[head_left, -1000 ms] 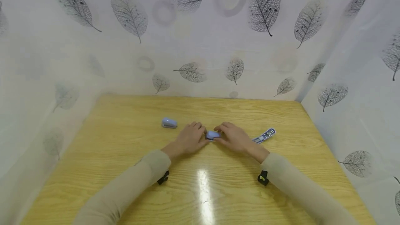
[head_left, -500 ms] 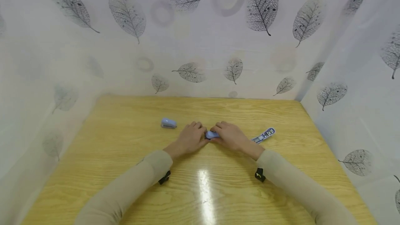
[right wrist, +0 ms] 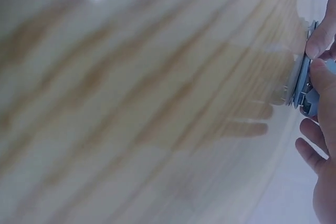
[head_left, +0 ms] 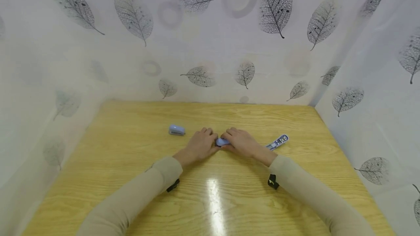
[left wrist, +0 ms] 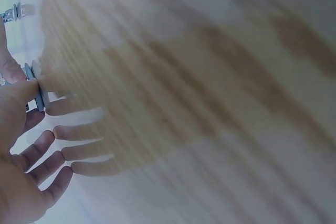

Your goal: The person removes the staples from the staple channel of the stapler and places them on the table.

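The left hand and right hand each pinch a small rounded light-blue plastic piece over the glossy yellow wood-grain table. Work appears under way, unfinished: a light-blue wedge-shaped plastic body and narrow blue strip with metallic inserts lie apart, unheld. Both grips hide the piece's ends; progress there cannot be confirmed.

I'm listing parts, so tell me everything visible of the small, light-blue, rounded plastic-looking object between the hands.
The small, light-blue, rounded plastic-looking object has a smooth top in the head view; the right wrist view shows thin, layered edges. It is held crosswise, low by the yellow wood-grained table, between the bare left hand and bare right hand, which cover much of it; table contact is unclear.
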A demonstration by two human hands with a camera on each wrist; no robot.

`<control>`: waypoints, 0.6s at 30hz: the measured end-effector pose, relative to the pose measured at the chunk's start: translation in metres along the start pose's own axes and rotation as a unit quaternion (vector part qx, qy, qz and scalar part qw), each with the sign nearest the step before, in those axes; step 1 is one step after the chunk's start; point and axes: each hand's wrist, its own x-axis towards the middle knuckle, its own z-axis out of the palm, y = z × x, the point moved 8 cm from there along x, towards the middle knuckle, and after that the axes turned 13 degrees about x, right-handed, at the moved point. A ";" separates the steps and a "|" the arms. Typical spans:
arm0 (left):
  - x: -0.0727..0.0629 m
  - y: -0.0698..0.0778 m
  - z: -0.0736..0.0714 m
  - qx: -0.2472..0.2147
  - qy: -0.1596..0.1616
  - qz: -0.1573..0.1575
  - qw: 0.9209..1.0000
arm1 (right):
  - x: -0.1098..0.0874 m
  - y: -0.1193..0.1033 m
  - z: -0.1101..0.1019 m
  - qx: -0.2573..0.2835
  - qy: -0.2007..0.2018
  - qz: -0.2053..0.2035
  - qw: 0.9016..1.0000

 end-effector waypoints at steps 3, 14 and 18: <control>-0.001 0.000 -0.001 -0.001 0.001 0.002 1.000 | 0.000 0.001 0.002 0.012 -0.003 -0.005 1.000; 0.001 -0.001 0.003 0.011 -0.001 0.002 1.000 | -0.002 0.004 0.007 0.057 -0.003 -0.018 0.998; 0.001 -0.001 0.003 0.010 0.001 0.001 1.000 | -0.003 0.005 0.007 0.063 -0.004 -0.023 0.998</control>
